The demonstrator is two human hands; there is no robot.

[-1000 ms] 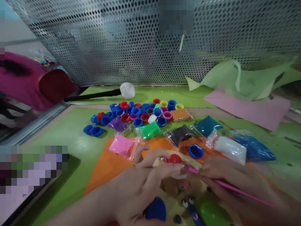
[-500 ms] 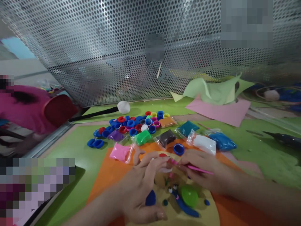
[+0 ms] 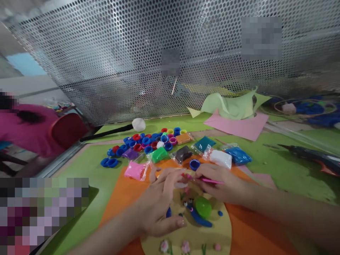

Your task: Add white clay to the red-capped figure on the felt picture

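Pressing my left hand (image 3: 159, 203) down on the yellow card (image 3: 186, 233), I keep its fingers (image 3: 174, 177) spread and flat, closed on nothing, their tips touching a small red and white clay piece (image 3: 183, 180) at the card's far edge. My right hand (image 3: 220, 184) is pinched shut on a thin pink tool (image 3: 209, 181), whose tip meets that same piece just beside my left fingertips. Right under my right fingers sits a clay snail (image 3: 199, 212) with a green shell and a blue body, and a blue clay lump (image 3: 169, 212) peeks out below my left palm. The card lies on an orange sheet (image 3: 119, 198) on the green counter (image 3: 85, 166). Just beyond my fingertips stands a blue cap (image 3: 194, 164), then clay packets in a row: a pink packet (image 3: 135, 170) past my left fingers, a white packet (image 3: 220, 158) past my right, and a heap of coloured caps (image 3: 148, 140) farther out. As I judge it, I am shaping a detail on the clay piece, and the next stroke calls for a light, steady tool tip while my left fingers hold the piece so it does not smear or slide.
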